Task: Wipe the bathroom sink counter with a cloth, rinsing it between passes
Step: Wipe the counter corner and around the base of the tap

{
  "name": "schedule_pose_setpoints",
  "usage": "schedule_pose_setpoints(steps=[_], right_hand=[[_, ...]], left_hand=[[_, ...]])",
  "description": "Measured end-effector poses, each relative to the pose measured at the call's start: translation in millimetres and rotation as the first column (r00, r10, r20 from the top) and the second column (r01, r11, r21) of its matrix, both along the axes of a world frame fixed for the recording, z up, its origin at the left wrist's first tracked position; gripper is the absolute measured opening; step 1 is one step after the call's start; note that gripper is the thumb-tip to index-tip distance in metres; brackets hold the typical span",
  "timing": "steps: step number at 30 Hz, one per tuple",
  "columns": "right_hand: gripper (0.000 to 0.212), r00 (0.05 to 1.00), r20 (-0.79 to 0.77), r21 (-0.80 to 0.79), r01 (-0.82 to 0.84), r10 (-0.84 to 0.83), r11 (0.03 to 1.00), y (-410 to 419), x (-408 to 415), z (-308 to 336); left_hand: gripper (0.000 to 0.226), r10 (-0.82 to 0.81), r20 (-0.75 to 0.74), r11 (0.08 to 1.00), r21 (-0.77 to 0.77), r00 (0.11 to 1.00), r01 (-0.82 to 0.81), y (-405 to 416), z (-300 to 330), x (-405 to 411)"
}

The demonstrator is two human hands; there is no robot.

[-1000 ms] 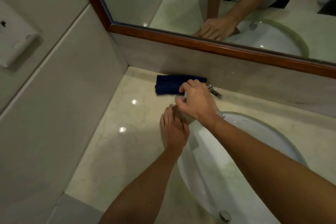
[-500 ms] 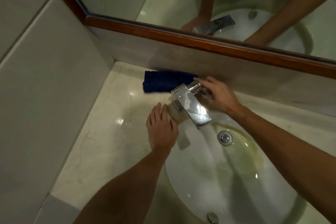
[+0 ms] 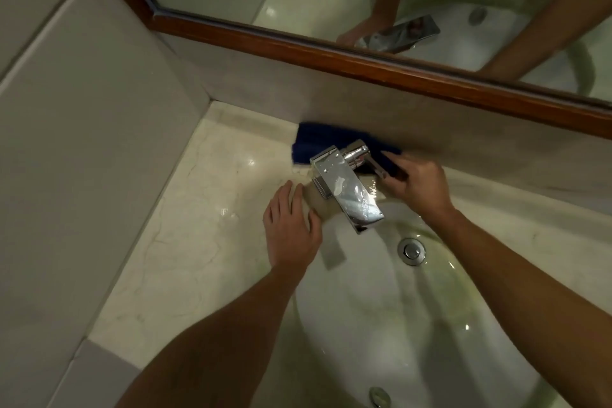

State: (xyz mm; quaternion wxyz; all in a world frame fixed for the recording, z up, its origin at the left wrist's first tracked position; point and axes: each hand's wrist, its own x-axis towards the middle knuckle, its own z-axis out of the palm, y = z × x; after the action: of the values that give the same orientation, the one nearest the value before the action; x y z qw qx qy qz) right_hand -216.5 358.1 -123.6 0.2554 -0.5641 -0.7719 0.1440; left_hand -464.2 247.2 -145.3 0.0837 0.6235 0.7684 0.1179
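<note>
Blue cloth [image 3: 311, 142] lies lengthwise along the backsplash, upper centre; faucet [image 3: 347, 189] overlaps it. Right hand [image 3: 417, 182] apparently grasps its end; left hand [image 3: 291, 228] rests flat on the counter [image 3: 198, 209].

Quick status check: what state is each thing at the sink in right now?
Blue cloth: lying on the counter against the back wall, behind the tap.
Tap: no water seen running.
Drain plug: position unclear.
Left hand: flat on the counter.
Right hand: fingers at the tap lever.
</note>
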Motion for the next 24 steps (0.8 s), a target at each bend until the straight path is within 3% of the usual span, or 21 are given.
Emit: schedule_pose_setpoints(steps=[3,6,9,12,15,24], right_hand=[[0.042,0.992,0.025,0.036,0.12,-0.121,0.992,-24,36,5],[0.052,0.969,0.222,0.103,0.09,-0.111,0.991,-25,46,20],[0.062,0.929,0.355,0.119,-0.152,0.101,0.981,-8,37,30],[0.066,0.759,0.49,-0.019,-0.482,0.428,0.876,13,22,18],[0.065,0.664,0.55,-0.104,-0.546,0.506,0.831,27,1,13],[0.06,0.79,0.388,-0.16,-0.449,0.474,0.879,30,-30,15]], left_hand=[[0.057,-0.001,0.01,1.0,-0.004,1.0,0.001,1,1,1],[0.057,-0.003,0.019,1.0,-0.001,1.0,0.003,2,3,1],[0.058,-0.011,0.017,1.0,0.002,1.0,0.011,1,2,0],[0.057,-0.014,0.012,1.0,0.01,1.0,0.014,0,1,-1],[0.057,-0.016,0.009,1.0,0.02,1.0,0.015,0,1,-1],[0.058,-0.011,0.005,0.999,0.03,1.0,0.011,1,0,0]])
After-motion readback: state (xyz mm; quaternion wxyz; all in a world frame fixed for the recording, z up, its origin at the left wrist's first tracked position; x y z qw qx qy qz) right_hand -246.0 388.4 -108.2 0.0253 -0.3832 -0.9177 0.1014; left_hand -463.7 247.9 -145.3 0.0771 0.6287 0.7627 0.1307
